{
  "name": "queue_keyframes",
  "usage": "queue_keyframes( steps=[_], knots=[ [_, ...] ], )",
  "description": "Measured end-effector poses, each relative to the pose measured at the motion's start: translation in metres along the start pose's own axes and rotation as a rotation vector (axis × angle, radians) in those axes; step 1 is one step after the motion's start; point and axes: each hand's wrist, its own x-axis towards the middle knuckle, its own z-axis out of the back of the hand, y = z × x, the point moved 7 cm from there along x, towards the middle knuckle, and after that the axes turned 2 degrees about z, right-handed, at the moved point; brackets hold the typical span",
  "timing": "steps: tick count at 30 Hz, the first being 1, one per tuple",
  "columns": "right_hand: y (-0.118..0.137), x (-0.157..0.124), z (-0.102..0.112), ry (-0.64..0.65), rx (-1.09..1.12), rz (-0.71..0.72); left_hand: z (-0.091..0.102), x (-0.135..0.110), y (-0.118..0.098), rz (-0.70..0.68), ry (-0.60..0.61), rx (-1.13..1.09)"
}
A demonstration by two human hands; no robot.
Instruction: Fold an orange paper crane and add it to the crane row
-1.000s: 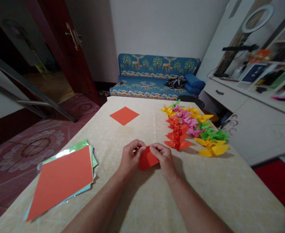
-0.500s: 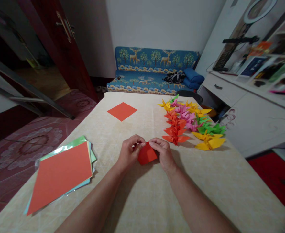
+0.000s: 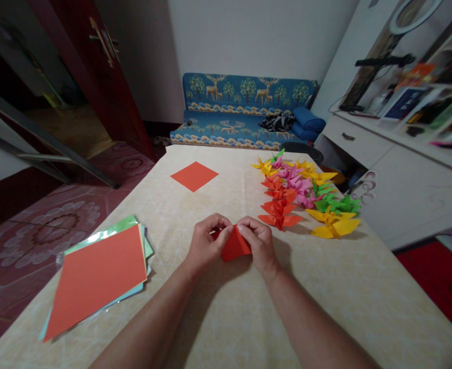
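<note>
A folded piece of red paper [image 3: 234,247] rests on the beige table [image 3: 326,302], pinched between both hands. My left hand [image 3: 204,245] grips its left side with fingers curled. My right hand [image 3: 259,242] pinches its top right edge, fingertips meeting those of the left hand at the paper's peak. A single red square sheet [image 3: 194,176] lies flat farther back. To my left sits a stack of coloured paper sheets [image 3: 97,277] with a red one on top.
Several folded paper cranes [image 3: 306,197] in red, pink, yellow and green lie in rows at the right of the table. A blue patterned sofa [image 3: 244,115] stands behind the table, a white cabinet [image 3: 406,184] to the right, a dark door [image 3: 95,77] at the left.
The hands have drawn closer together over the red paper, and its fold now stands up in a sharper peak. The view has shifted very slightly.
</note>
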Motion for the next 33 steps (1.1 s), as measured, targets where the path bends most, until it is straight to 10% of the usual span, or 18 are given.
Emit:
queue_keyframes(
  steps=[33],
  knots=[
    [0.025, -0.004, -0.001, -0.044, -0.186, 0.227, -0.002, 0.000, -0.001, 0.022, -0.025, -0.060]
  ],
)
